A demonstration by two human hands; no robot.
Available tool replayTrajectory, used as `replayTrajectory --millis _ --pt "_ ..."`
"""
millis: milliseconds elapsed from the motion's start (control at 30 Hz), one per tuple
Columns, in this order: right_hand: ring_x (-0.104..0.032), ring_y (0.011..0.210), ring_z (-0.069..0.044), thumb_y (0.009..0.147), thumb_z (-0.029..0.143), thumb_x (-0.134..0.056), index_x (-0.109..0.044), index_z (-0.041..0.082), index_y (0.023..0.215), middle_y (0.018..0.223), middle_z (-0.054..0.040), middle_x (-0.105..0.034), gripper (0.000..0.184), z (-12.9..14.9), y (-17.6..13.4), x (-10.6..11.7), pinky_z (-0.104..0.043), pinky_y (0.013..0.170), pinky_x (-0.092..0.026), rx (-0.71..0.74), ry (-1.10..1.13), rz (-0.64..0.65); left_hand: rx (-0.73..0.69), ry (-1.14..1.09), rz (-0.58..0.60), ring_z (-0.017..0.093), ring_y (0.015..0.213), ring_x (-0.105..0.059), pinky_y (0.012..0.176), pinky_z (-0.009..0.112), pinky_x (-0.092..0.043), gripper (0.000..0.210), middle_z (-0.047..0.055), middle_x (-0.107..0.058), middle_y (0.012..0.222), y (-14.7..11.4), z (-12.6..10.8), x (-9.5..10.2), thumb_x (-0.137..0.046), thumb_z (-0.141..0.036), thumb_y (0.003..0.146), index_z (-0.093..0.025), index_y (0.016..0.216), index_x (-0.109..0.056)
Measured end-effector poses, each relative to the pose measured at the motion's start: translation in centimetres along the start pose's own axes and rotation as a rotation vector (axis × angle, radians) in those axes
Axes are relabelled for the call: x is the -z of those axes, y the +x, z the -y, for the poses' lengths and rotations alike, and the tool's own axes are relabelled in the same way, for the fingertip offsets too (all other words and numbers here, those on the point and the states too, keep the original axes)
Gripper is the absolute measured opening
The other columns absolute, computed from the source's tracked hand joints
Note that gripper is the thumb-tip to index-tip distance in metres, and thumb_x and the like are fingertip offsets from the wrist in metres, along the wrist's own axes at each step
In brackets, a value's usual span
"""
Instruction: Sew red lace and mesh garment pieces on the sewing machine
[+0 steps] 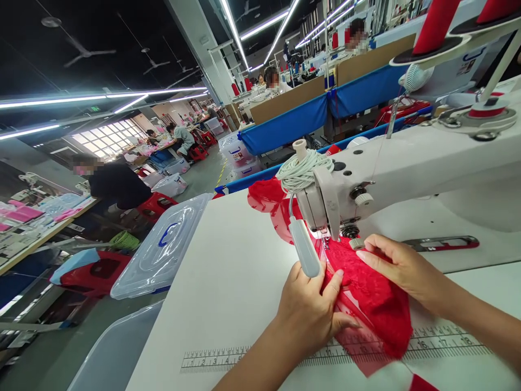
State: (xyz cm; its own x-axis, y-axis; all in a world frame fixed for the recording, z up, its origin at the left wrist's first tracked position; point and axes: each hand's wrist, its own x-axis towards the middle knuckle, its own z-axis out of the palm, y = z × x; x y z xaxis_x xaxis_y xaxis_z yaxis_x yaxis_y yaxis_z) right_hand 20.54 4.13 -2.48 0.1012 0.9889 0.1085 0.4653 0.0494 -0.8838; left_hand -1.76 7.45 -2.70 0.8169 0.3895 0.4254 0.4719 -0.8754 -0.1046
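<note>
Red sheer lace fabric (pixel 370 293) lies under the presser foot (pixel 325 243) of a white sewing machine (pixel 407 163), part of it bunched in loose folds toward me. My left hand (pixel 309 304) rests on the fabric just before the needle, its fingers spread and pressing it to the table. At the right edge of the cloth, my right hand (pixel 393 266) pinches a fold between thumb and fingers, close to the machine's tension knob. A small white lamp (pixel 305 247) on a bent neck hangs over my left fingertips, partly covering them. More red fabric (pixel 268 201) spreads out behind the needle.
A printed ruler (pixel 220 359) runs along the white table's (pixel 203 293) front. Pale cord (pixel 301 169) is coiled around the machine head. Red thread cones (pixel 435 27) stand above right. A lidded plastic box (pixel 163 244) is left of the table. Several people work at other tables beyond.
</note>
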Motion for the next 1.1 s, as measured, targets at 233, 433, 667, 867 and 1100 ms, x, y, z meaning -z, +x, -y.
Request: replayTrajectory --millis 233,433,667,867,1100 --pt "-0.04 0.059 -0.012 0.07 0.058 -0.072 -0.036 0.025 0.076 0.067 0.0066 -0.042 0.049 0.7 -0.1 1.2 -0.023 0.051 -0.037 -0.328 0.462 -0.095 -0.009 0.015 -0.004 0.027 0.094 -0.059 0.079 0.039 -0.046 0.077 0.017 -0.069 0.116 0.0 0.2 0.0 -0.016 -0.068 0.1 -0.017 0.126 -0.067" --pt "-0.052 0.057 -0.017 0.087 0.036 -0.051 -0.05 0.026 0.082 0.073 0.0004 -0.058 0.01 -1.5 -0.4 1.1 -0.028 0.049 -0.037 0.073 -0.258 -0.295 -0.01 -0.002 -0.006 0.028 0.096 -0.059 0.082 0.04 -0.045 0.077 0.018 -0.069 0.114 0.0 0.3 0.1 -0.014 -0.066 0.1 -0.015 0.127 -0.066" --pt "-0.063 0.099 -0.022 0.088 0.001 -0.044 -0.059 0.021 0.113 0.11 -0.0092 -0.071 0.036 -1.5 -0.9 -0.2 -0.037 0.084 -0.05 0.914 -0.548 -0.193 -0.016 -0.027 -0.044 0.029 0.096 -0.059 0.085 0.043 -0.045 0.077 0.017 -0.068 0.111 0.1 0.3 0.0 -0.014 -0.065 0.101 -0.015 0.122 -0.068" --pt "-0.065 0.087 -0.023 0.084 0.0 -0.039 -0.064 0.02 0.107 0.102 -0.0046 -0.076 0.04 -3.6 -1.1 -1.3 -0.035 0.064 -0.049 0.833 -0.682 -0.125 -0.022 0.01 -0.045 0.029 0.098 -0.06 0.093 0.046 -0.044 0.072 0.016 -0.069 0.109 0.0 0.5 0.0 -0.02 -0.065 0.101 -0.017 0.123 -0.068" --pt "-0.065 0.081 -0.022 0.081 0.0 -0.041 -0.065 0.02 0.101 0.095 -0.0055 -0.076 0.037 -3.3 -1.2 -1.1 -0.033 0.059 -0.047 0.824 -0.679 -0.125 -0.013 0.016 -0.026 0.03 0.099 -0.06 0.096 0.048 -0.043 0.069 0.015 -0.069 0.11 -0.1 0.5 -0.2 -0.026 -0.068 0.1 -0.018 0.125 -0.068"
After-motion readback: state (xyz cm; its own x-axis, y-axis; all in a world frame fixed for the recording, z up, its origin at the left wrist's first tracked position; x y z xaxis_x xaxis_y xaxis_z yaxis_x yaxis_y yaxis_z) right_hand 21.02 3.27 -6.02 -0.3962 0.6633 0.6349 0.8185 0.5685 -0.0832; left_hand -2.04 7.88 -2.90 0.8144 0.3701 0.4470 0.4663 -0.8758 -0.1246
